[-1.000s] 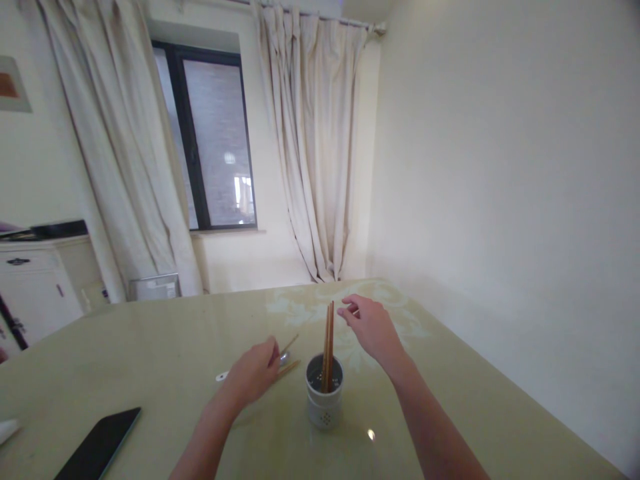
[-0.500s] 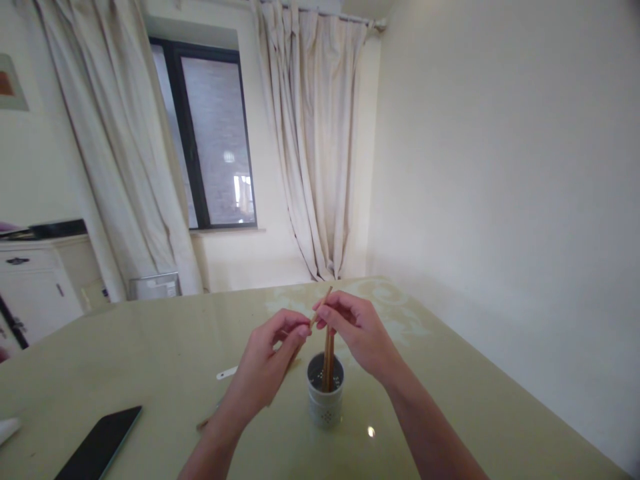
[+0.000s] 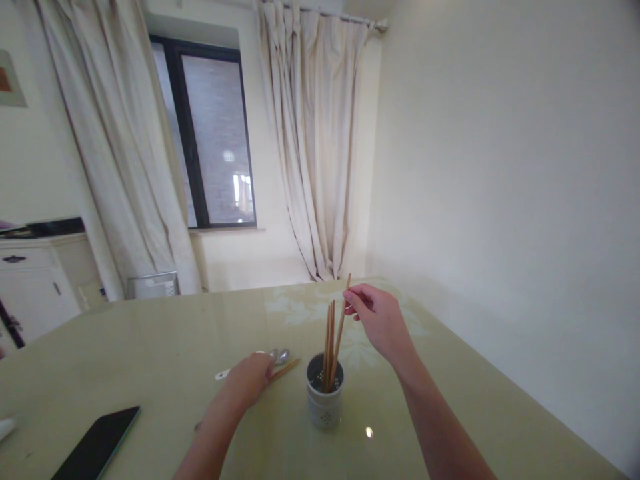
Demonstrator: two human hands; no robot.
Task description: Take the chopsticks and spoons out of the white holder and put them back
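My right hand [image 3: 377,317] pinches one wooden chopstick [image 3: 341,327] near its upper end. The lower end of this chopstick is inside the grey-white perforated holder [image 3: 325,407]. Several more chopsticks [image 3: 328,343] stand upright in that holder. To the left, my left hand [image 3: 250,379] is low at the table, its fingers curled over loose chopsticks [image 3: 286,369] lying there; the fingertips are partly hidden. Just beyond it are shiny metal spoon bowls [image 3: 283,356] and a white handle [image 3: 222,375] with a hole.
A black phone [image 3: 97,443] lies at the left front of the pale green table [image 3: 400,413]. Part of a white object [image 3: 6,427] shows at the left edge. Behind the table are curtains [image 3: 320,133], a window [image 3: 215,133] and a white cabinet [image 3: 35,280].
My hands have separated. The right hand has moved right, with its chopstick's lower end now in the holder. My left hand has dropped to the chopsticks on the table, uncovering the spoon bowls.
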